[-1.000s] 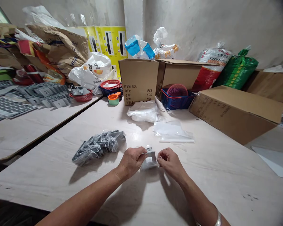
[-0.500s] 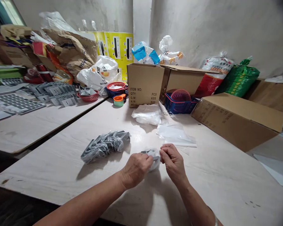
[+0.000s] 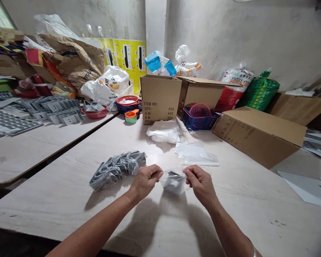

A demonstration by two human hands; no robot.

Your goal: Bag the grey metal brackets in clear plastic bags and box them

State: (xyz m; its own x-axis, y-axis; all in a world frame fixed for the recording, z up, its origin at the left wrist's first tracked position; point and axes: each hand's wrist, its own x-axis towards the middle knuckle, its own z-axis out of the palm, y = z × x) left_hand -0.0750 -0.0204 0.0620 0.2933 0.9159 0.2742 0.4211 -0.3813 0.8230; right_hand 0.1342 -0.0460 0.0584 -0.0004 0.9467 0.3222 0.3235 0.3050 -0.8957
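A small clear plastic bag (image 3: 173, 184) with a dark grey piece inside hangs between my hands, just above the pale table (image 3: 117, 214). My left hand (image 3: 147, 180) pinches its left upper corner, while my right hand (image 3: 199, 182) pinches the right one. What the piece in the bag is exactly, the film's glare hides. Left of my hands lies a row of dark grey pieces wrapped in clear bags (image 3: 117, 169), overlapping each other. Flat clear bags (image 3: 196, 155) lie just beyond my right hand, and a crumpled heap of plastic bags (image 3: 166, 131) sits farther back.
An upright cardboard box (image 3: 160, 98) stands at the back beside a blue basket (image 3: 199, 119). Another carton (image 3: 259, 134) is on the right. On the left table are grey numbered pieces (image 3: 60, 107) and a red basket (image 3: 96, 112). A gap (image 3: 53, 159) separates the tables.
My hands have moved apart, and the bag is now stretched between them by its upper corners. My left hand has shifted left, off the grey piece. The view has turned slightly right.
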